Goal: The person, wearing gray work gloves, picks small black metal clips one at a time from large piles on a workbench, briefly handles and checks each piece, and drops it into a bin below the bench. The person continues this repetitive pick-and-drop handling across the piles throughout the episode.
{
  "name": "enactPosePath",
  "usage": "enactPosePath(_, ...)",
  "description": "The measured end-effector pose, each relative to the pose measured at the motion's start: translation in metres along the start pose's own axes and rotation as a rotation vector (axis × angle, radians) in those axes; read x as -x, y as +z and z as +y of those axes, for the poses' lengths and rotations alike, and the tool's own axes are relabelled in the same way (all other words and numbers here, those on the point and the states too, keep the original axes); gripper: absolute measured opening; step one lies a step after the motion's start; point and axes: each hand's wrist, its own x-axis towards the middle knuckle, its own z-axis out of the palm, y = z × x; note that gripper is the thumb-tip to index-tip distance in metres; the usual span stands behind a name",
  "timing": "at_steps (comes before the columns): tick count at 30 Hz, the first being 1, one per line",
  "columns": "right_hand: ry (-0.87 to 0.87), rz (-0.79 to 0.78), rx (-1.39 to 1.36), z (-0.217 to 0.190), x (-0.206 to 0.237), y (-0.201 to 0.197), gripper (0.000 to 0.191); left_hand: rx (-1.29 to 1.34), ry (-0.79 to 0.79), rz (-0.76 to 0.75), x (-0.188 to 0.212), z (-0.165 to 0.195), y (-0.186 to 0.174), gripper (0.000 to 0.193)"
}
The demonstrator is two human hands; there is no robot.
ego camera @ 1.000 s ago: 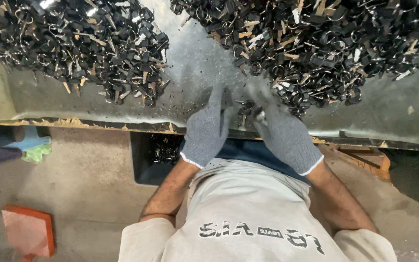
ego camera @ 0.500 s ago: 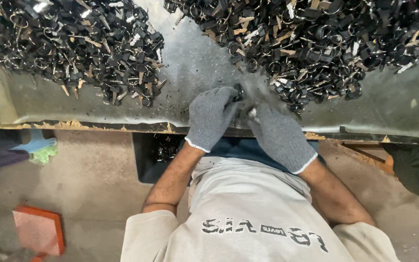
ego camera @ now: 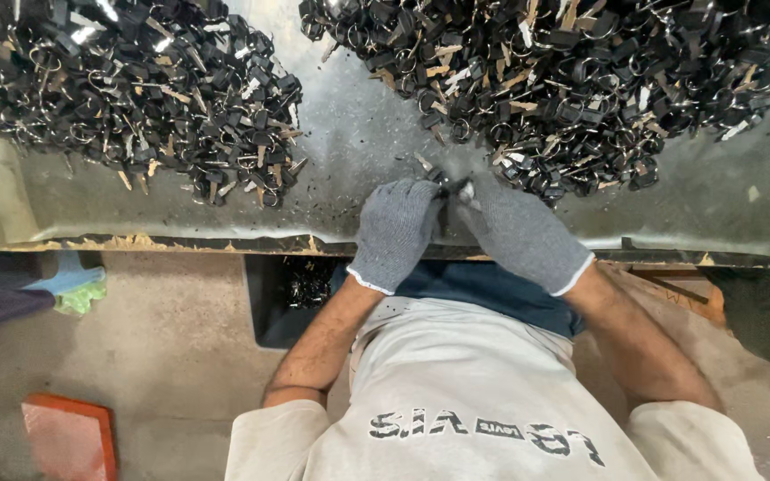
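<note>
Both knit-gloved hands, left hand [ego camera: 396,230] and right hand [ego camera: 519,233], fingers pinched shut on one small black part [ego camera: 450,185] (glossy).

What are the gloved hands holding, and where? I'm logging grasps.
A small dark part pinched between both hands, left hand and right hand; which end cannot be told.

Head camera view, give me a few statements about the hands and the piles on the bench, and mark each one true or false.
1. Both hands wear grey knit gloves. True: the left hand and right hand are both gloved.
2. The hands are far apart. False: they meet over a small dark part at their fingertips.
3. Two piles lie on the metal bench. True: a left pile and a right pile of dark ringed pieces.
4. The right pile is the smaller. False: it looks larger.
5. A red-orange flat block lies on the bench. False: it lies on the floor.
</note>
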Motion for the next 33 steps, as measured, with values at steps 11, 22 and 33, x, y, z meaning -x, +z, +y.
enactPosePath(11, 0.032, 0.089, 0.236, 0.017, -0.001, 0.018, 0.052, 0.063, -0.118, -0.047, -0.003, 0.007, -0.006, 0.039)
enactPosePath(22, -0.117, 0.004, 0.103, 0.009, -0.005, 0.012, 0.053, 0.123, -0.149, 0.007, 0.002, 0.015, -0.011, 0.046)
enactPosePath(33, -0.151, 0.35, 0.59, 0.007, 0.024, 0.029, 0.024, 0.006, -0.165, 0.047, 0.007, 0.017, -0.006, 0.014)
